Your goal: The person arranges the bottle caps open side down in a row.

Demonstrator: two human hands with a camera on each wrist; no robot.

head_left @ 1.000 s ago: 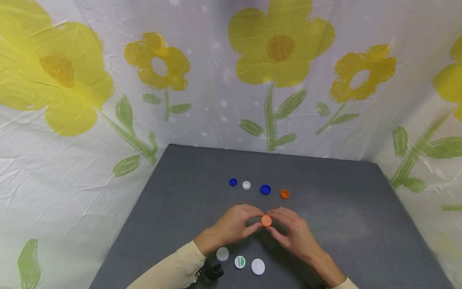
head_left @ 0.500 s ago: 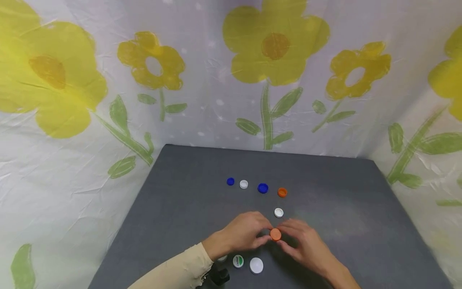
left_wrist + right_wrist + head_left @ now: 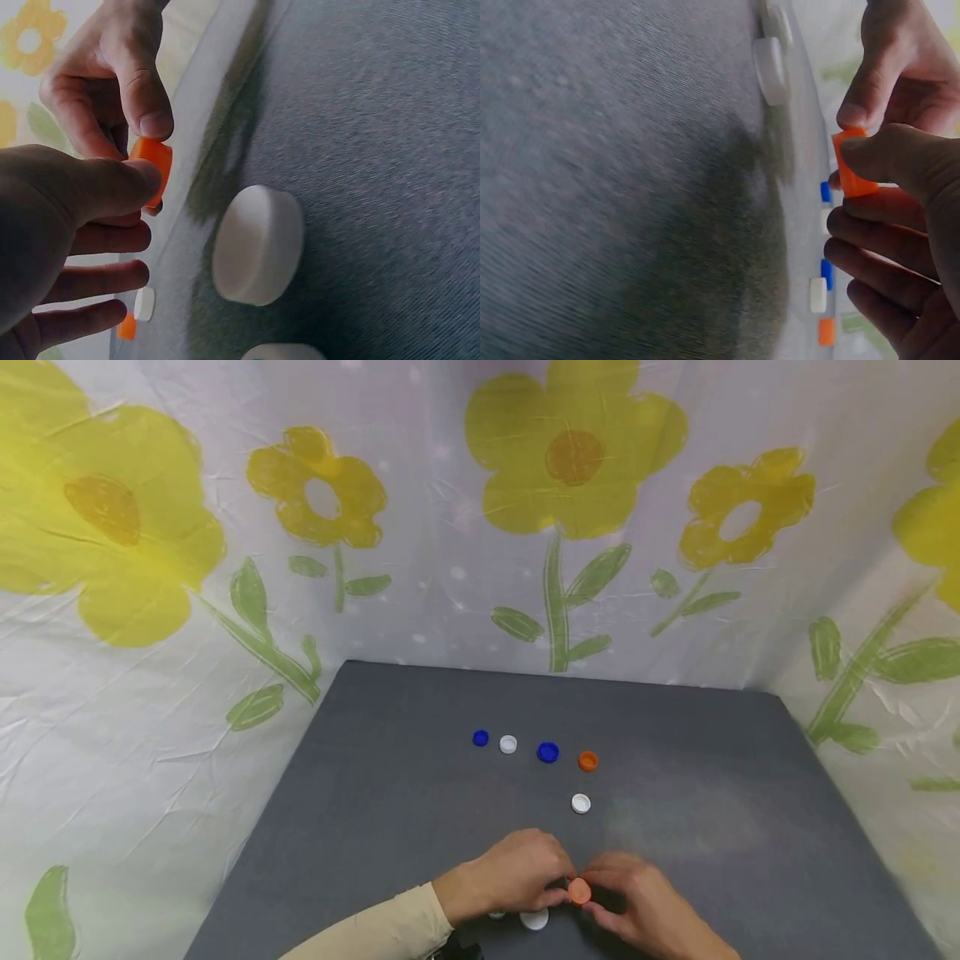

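Holding an orange cap (image 3: 579,891), both hands are busy near the front of the grey table (image 3: 390,785). Our left hand (image 3: 525,870) pinches it on one side w/ thumb & finger, and our right hand (image 3: 639,897) pinches it on the other, so neither has let go. The cap looks to be up off the table, flat face up in the head view.

How far along? Abt halfway or a bit more, we'd guess. 5 caps lie farther back, all hollow side up: a small blue cap (image 3: 481,738), a white cap (image 3: 507,744), a bigger blue cap (image 3: 547,752) & a second orange cap (image 3: 588,761) make a row, w/ another white cap (image 3: 581,803) a bit nearer to us. Those look done. The held one is being worked on, we think. Left to do, maybe: the big white cap (image 3: 534,918) just by our left hand, flat side up, plus a green-marked cap (image 3: 497,914), mostly hidden under that hand.

Count, head view: 2 blue, 2 orange, 4 white incl. the green-marked one, so 8 caps total. More could hide behind our left arm; can't tell. Also 2 hands, 1 table, & 1 cloth wall (image 3: 442,585) w/ 5 yellow flowers, the far right one cut off.
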